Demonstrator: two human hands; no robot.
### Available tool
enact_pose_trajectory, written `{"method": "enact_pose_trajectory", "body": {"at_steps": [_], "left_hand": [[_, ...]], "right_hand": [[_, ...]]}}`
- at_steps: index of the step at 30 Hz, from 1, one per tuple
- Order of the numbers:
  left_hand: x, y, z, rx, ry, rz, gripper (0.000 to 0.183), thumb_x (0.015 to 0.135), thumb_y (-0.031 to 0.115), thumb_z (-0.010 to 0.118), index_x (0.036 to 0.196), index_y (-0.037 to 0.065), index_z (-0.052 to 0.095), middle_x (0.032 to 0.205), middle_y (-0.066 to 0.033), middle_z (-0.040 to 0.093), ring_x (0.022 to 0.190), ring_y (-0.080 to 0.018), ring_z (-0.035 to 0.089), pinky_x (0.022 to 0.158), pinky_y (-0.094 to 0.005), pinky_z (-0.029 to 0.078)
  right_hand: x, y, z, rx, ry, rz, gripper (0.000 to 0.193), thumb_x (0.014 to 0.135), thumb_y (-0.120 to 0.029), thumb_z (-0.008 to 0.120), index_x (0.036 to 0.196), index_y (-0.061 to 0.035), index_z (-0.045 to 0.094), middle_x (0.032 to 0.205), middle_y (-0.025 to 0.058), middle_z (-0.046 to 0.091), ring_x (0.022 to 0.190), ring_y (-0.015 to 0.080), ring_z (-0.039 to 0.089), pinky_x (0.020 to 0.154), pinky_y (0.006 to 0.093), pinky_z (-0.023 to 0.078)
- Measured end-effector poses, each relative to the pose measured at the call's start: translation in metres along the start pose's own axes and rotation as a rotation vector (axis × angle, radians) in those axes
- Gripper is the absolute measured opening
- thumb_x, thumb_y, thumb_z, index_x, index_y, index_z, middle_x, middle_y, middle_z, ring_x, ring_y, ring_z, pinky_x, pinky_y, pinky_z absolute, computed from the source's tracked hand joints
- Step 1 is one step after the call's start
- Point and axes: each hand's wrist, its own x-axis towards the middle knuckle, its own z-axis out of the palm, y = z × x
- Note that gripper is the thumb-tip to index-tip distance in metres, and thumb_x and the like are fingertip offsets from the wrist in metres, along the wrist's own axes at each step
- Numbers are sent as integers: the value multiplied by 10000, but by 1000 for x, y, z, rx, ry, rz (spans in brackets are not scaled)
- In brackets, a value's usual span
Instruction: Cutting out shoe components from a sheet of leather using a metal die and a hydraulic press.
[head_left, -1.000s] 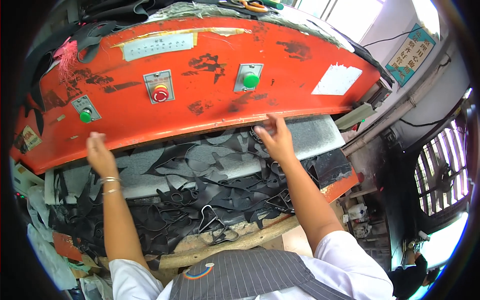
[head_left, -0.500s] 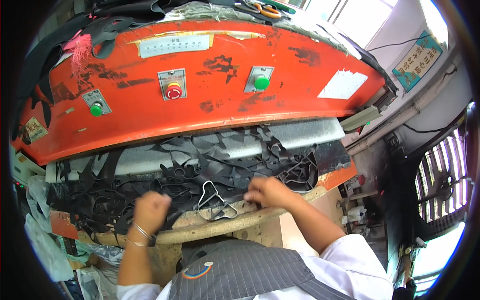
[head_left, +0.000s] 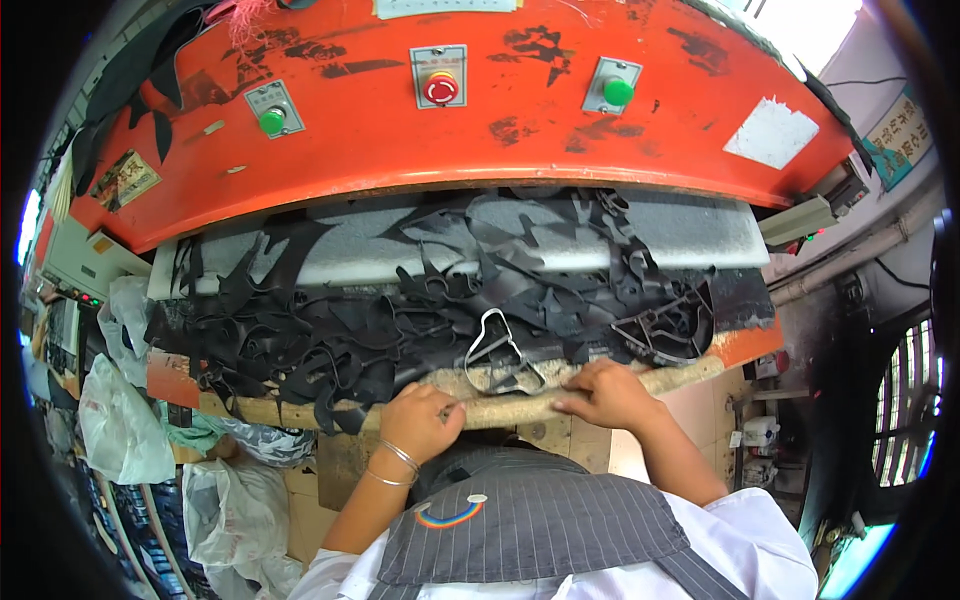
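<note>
Along the near edge of the press table runs a rounded wooden rail (head_left: 505, 410). My left hand (head_left: 422, 420) is closed over it, knuckles up, with metal bangles on the wrist. My right hand (head_left: 608, 393) bends over the same rail farther right, thumb and fingers curled against it. Between the hands, just beyond the rail, a bare-metal cutting die (head_left: 497, 350) of bent strip lies partly on the wood. A larger dark cutting die (head_left: 668, 330) with inner struts sits at the right, past my right hand. Tangled black sheet offcuts (head_left: 330, 340) heap up at the left and middle.
An orange press (head_left: 350, 130) spans the far side, with a red stop button (head_left: 440, 88) and green buttons (head_left: 617, 92). Beneath it lies a pale cutting board (head_left: 400, 240), partly covered by offcuts. Plastic bags (head_left: 235, 510) hang at left; a barred window (head_left: 905, 400) stands right.
Both hands have come down toward me onto the rail, the left also moving inward. My view has shifted left and down. The bare-metal die stays in place at the rail.
</note>
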Motion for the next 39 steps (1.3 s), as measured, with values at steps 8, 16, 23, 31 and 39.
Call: {"method": "enact_pose_trajectory", "body": {"at_steps": [8,16,23,31,39], "left_hand": [[131,-28,-3,-189,-1,134,186,849,226,650,785,57,694,797,-127,647,810,-330,605,741,-430,493],[249,-85,55,357,176,-183,649,714,278,729,1257,-3,509,1282,-156,500,1111,-371,480,942,-426,450],[238,-103,43,209,110,24,277,780,221,697,966,49,585,992,-126,559,994,-363,514,844,-451,452],[178,-70,-27,109,-168,-1,244,789,261,722,938,74,672,948,-110,628,957,-308,580,822,-393,472],[235,-102,4,283,-56,-423,502,746,500,741,986,61,696,963,-168,710,917,-316,676,851,-405,483]], "right_hand": [[135,100,-79,-176,362,451,719,862,-510,631,1303,43,502,1210,261,564,1165,408,510,975,462,436],[228,178,-36,-166,447,593,635,893,-598,519,1056,13,566,1084,258,611,1005,448,608,834,517,496],[207,168,-42,-116,407,511,564,912,-474,548,1239,-14,534,1142,288,602,984,466,613,854,514,489],[133,168,-105,-50,-148,88,527,867,-90,555,1377,-207,500,1111,240,601,1044,417,590,910,462,477],[145,154,-102,-395,-35,-32,458,746,-30,684,1179,-172,631,1092,152,589,1055,342,561,900,407,476]]}}
